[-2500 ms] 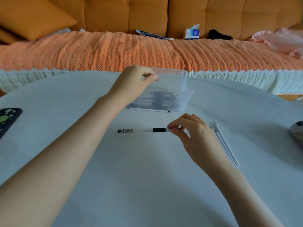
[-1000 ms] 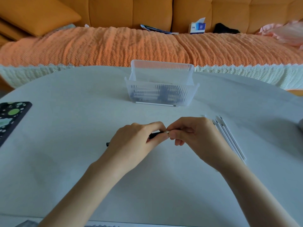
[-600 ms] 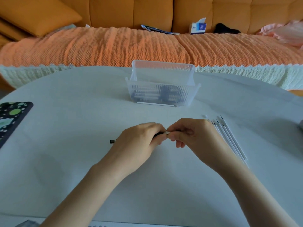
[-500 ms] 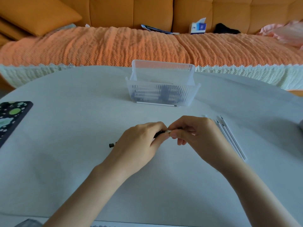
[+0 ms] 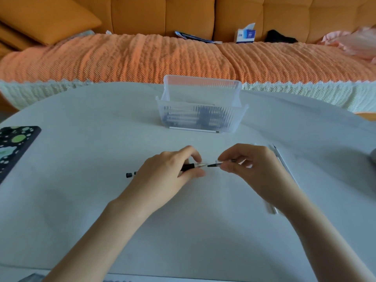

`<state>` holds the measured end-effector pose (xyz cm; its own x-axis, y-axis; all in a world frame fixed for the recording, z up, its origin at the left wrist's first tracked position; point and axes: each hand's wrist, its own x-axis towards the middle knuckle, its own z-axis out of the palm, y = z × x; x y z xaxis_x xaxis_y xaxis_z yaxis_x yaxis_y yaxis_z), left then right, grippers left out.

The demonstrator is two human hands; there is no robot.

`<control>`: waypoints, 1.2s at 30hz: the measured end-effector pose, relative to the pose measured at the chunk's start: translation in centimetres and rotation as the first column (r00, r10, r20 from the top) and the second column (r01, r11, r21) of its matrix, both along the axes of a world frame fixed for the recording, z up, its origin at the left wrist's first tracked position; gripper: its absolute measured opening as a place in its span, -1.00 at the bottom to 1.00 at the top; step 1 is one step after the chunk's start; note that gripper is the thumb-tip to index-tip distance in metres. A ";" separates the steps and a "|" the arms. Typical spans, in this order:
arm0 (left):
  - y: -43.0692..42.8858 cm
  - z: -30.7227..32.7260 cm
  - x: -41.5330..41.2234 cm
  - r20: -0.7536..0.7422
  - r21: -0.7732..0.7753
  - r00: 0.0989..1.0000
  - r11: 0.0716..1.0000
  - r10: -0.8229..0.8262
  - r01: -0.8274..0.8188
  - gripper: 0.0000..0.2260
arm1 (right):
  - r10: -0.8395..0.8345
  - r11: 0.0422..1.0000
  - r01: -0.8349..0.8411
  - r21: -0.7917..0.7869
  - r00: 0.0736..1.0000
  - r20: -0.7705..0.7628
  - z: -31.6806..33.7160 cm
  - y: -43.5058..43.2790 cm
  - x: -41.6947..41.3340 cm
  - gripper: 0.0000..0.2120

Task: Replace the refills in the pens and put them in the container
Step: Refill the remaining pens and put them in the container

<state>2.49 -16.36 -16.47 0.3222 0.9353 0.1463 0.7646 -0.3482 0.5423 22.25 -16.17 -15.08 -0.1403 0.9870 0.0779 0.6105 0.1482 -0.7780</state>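
A pen (image 5: 188,167) with a black grip and a black end cap lies level just above the white table (image 5: 85,196). My left hand (image 5: 166,174) grips its barrel. My right hand (image 5: 250,169) pinches a thin, dark pointed piece (image 5: 213,165), held a small gap to the right of the pen's clear front end. A clear ribbed container (image 5: 234,119) stands behind, with several pens lying inside. White refills (image 5: 281,159) lie at the right, partly hidden by my right hand and forearm. One more white refill (image 5: 193,129) lies along the container's front.
A dark phone case (image 5: 14,145) with green dots lies at the table's left edge. A grey object (image 5: 373,157) shows at the right edge. Behind the table is a sofa under an orange blanket (image 5: 142,58), with a tissue box (image 5: 245,35) on it.
Both hands were pressed together at the pen's front end. Now my right hand has drawn to the right, and the dark pointed piece it holds is apart from the pen.
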 end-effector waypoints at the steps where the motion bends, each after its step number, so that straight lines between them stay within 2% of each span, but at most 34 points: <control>1: 0.1 0.1 -0.2 0.004 0.000 1.000 1.000 0.009 -0.009 -0.80 | -0.009 1.000 0.009 0.009 0.999 0.033 -0.1 0.0 0.2 -0.91; 5: 0.3 0.3 -0.7 0.026 -0.037 0.999 0.999 0.023 -0.022 -0.79 | 0.069 0.997 -0.075 0.022 0.975 0.214 -1.0 -0.1 -0.1 -0.88; 8: 0.3 0.4 -0.6 0.022 -0.054 1.000 0.999 0.007 -0.006 -0.81 | 0.116 0.993 -0.120 0.003 0.959 0.260 -1.4 0.0 -0.4 -0.86; 11: 0.1 0.3 -0.5 0.011 -0.029 1.000 1.000 -0.006 0.006 -0.84 | 0.107 0.992 -0.119 0.042 0.968 0.229 -1.2 0.1 -0.4 -0.81; 14: 0.0 0.1 -0.4 0.018 0.014 0.999 0.999 -0.040 0.039 -0.84 | 0.093 0.992 -0.103 0.076 0.989 0.116 -0.7 0.0 -0.6 -0.78; 18: 0.2 -0.2 -0.1 0.071 0.096 0.993 0.991 -0.096 0.089 -0.83 | 0.108 0.989 -0.115 0.090 0.991 0.080 -0.6 -0.2 -1.5 -0.93; 26: 0.3 -0.1 0.1 0.097 0.174 0.992 0.983 -0.080 0.062 -0.94 | 0.086 0.986 -0.088 0.141 0.996 0.019 -0.3 -0.4 -1.5 -0.95; 31: 0.1 0.0 0.0 0.129 0.125 0.989 0.991 -0.066 0.050 -0.80 | 0.078 0.987 -0.078 0.140 0.997 0.009 -0.4 -0.2 -1.5 -0.93; 34: 0.3 -0.1 -0.2 0.116 0.148 0.990 0.987 -0.077 0.059 -0.70 | 0.073 0.988 -0.073 0.137 0.997 0.003 -0.4 -0.2 -1.4 -0.93; 36: 0.4 0.0 -0.4 0.109 0.166 0.991 0.985 -0.072 0.053 -0.71 | 0.075 0.988 -0.075 0.132 0.997 -0.002 -0.3 -0.2 -1.3 -0.92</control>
